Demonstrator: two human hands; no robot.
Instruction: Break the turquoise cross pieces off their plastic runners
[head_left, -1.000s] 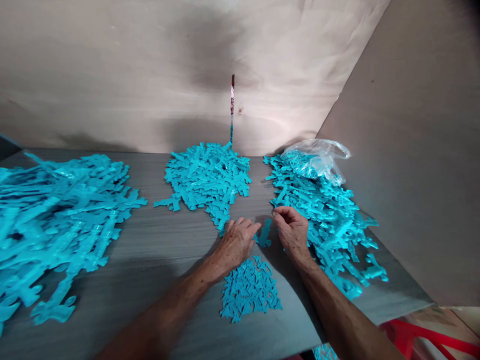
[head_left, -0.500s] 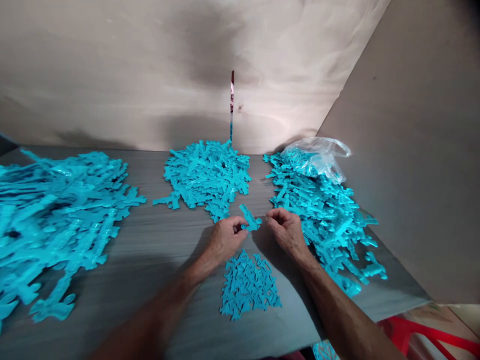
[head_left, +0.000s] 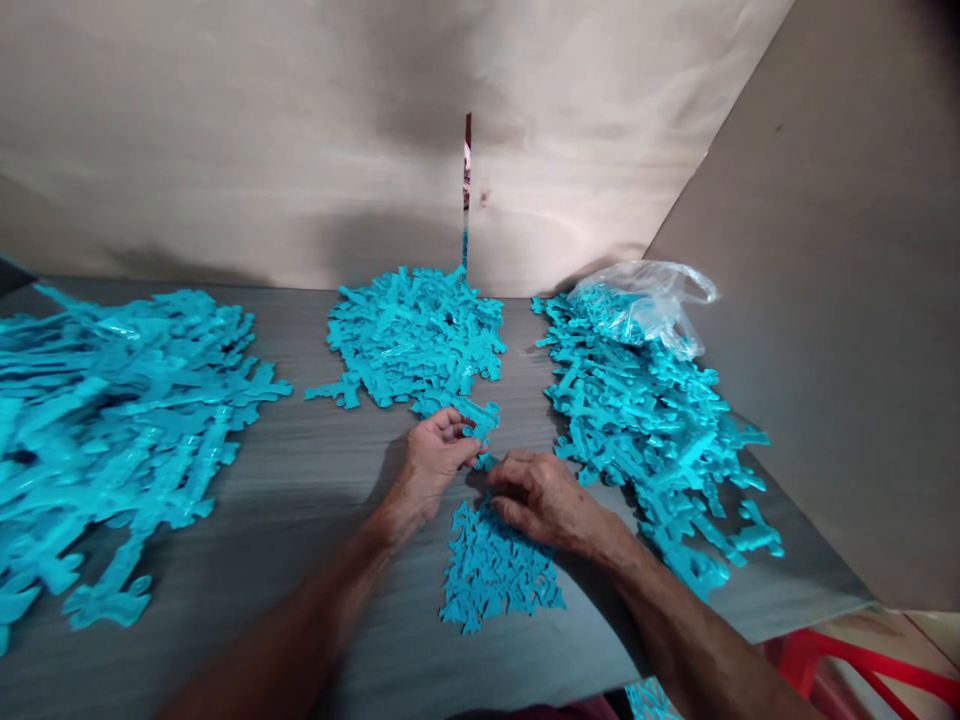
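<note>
My left hand (head_left: pixel 436 455) pinches a turquoise, knobbly-edged flat piece (head_left: pixel 484 415) between thumb and fingers, just in front of the middle pile (head_left: pixel 412 335) of similar pieces. My right hand (head_left: pixel 544 497) is beside it on the right, over the upper edge of a patch of small turquoise bits (head_left: pixel 499 575). Its fingers are bent together, and whatever they may hold is hidden. A small bit of turquoise (head_left: pixel 486 462) shows between the two hands; I cannot tell whether it is attached to the held piece.
A large turquoise pile (head_left: pixel 135 400) covers the left of the grey table (head_left: pixel 300 560). Another pile (head_left: pixel 637 410) lies right, with a clear plastic bag (head_left: pixel 660 310) on top. Wooden panels (head_left: pixel 262 150) stand behind and right. A red plastic frame (head_left: pixel 862 655) shows below the table edge.
My right hand has moved left and down to the patch of small bits. My left hand has shifted slightly left and up, and the held piece has turned.
</note>
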